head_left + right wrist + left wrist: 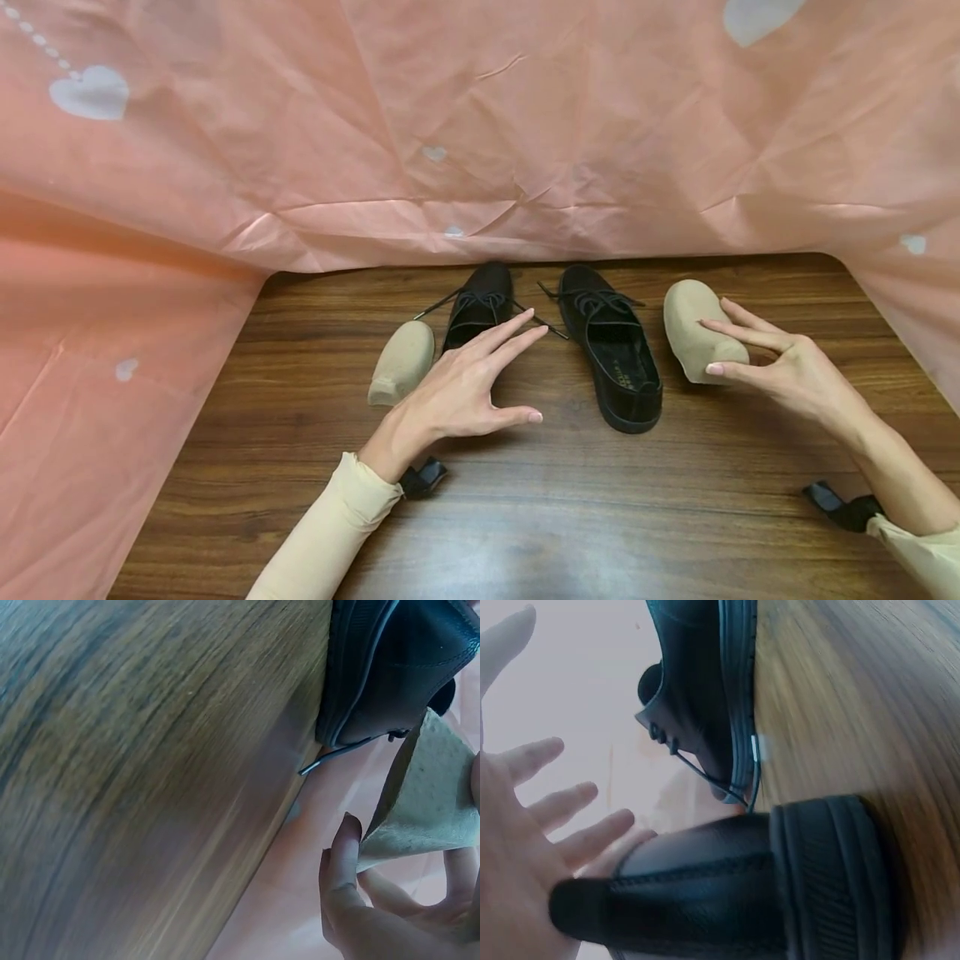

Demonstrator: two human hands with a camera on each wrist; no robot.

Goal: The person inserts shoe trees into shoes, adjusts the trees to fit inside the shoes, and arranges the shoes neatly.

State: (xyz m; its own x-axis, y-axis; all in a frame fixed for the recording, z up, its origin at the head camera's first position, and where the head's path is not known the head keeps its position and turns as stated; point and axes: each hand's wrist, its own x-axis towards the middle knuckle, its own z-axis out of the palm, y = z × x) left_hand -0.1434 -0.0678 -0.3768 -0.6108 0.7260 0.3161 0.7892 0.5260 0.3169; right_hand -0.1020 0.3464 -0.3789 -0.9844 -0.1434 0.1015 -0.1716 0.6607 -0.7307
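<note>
My right hand (795,367) grips a beige moulded shoe insert (692,329) by its side and heel end, thumb near and fingers beyond. In the right wrist view the insert (431,795) appears raised off the tabletop. My left hand (465,387) hovers over the left black lace-up shoe (489,283) with fingers extended, holding nothing and hiding that shoe's rear. Its heel (697,900) shows close to the palm in the left wrist view. Between the hands stands the right black shoe (633,404), its opening exposed. A second beige insert (401,362) lies left of the left shoe.
A dark wood-grain table (525,517) carries everything. Pink cloth with white hearts (465,125) hangs behind and along both sides. Loose shoelaces (553,330) spread out between and beside the shoes.
</note>
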